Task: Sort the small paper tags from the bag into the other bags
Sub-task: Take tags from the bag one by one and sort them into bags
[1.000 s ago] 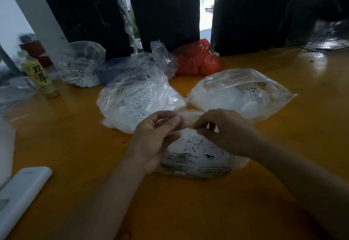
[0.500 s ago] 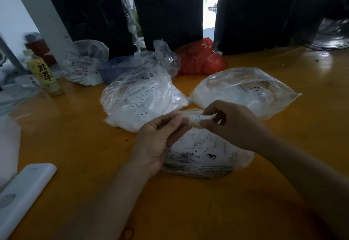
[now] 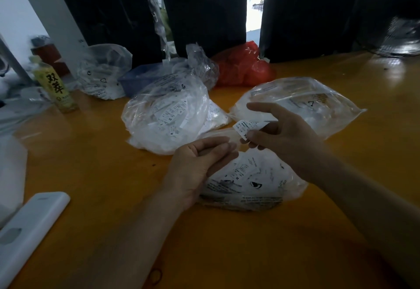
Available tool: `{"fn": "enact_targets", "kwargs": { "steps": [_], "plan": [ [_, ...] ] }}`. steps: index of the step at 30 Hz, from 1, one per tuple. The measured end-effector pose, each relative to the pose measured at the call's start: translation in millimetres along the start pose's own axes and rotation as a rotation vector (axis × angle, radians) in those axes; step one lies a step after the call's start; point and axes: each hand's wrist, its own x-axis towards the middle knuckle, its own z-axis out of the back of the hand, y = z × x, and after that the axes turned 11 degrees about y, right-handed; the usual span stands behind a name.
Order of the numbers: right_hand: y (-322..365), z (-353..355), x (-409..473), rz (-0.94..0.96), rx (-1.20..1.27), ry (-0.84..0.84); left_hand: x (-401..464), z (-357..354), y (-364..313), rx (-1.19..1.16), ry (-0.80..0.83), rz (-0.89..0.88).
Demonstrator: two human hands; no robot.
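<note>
My right hand (image 3: 279,134) pinches a small white paper tag (image 3: 246,127) marked XL, lifted just above the near clear bag (image 3: 256,182), which holds printed tags. My left hand (image 3: 200,166) pinches that bag's mouth at its upper left edge. A fuller clear bag of tags (image 3: 168,116) lies behind my left hand. Another clear bag (image 3: 300,104) lies to the right, behind my right hand. A fourth clear bag (image 3: 102,77) sits farther back on the left.
Everything rests on an orange table (image 3: 227,243). A red plastic bag (image 3: 243,66) and a blue bin (image 3: 145,77) sit at the back, before black panels. A yellow bottle (image 3: 56,88) stands at far left. A white flat device (image 3: 29,227) lies near left.
My right hand has drawn a tag out of the near bag's mouth and lifted it up and to the right. My left hand stays at the bag's opening.
</note>
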Motion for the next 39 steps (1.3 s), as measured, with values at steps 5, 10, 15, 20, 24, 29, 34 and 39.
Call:
{"fn": "enact_targets", "kwargs": {
  "steps": [5, 10, 15, 20, 24, 29, 34, 39],
  "plan": [
    [1.7, 0.0, -1.0, -0.007, 0.018, 0.009, 0.0, -0.4, 1.8, 0.043, 0.028, -0.006],
    [1.8, -0.4, -0.8, -0.024, -0.041, 0.042, -0.9, 0.9, 2.9, 0.074, 0.045, -0.008],
    [2.4, 3.1, -2.9, 0.002, -0.112, 0.073, -1.8, 1.1, 2.2, 0.075, 0.046, -0.003],
    [2.8, 3.5, -1.5, -0.021, -0.065, 0.051, -1.6, 1.1, 1.1, 0.032, 0.032, 0.005],
    [2.3, 2.2, -0.7, -0.02, -0.206, 0.07, -0.6, 0.9, 0.7, 0.03, 0.018, 0.005],
    [1.0, -0.3, -0.7, 0.039, -0.329, 0.04, -0.8, 1.2, 1.1, 0.015, -0.011, 0.0],
    [0.9, 0.7, 0.3, 0.073, -0.408, -0.028, -1.6, 0.9, 0.2, 0.034, -0.009, -0.013],
    [-1.8, 1.2, 2.1, 0.051, -0.487, -0.045, -2.6, 0.1, 0.3, 0.11, 0.004, -0.045]
  ]
}}
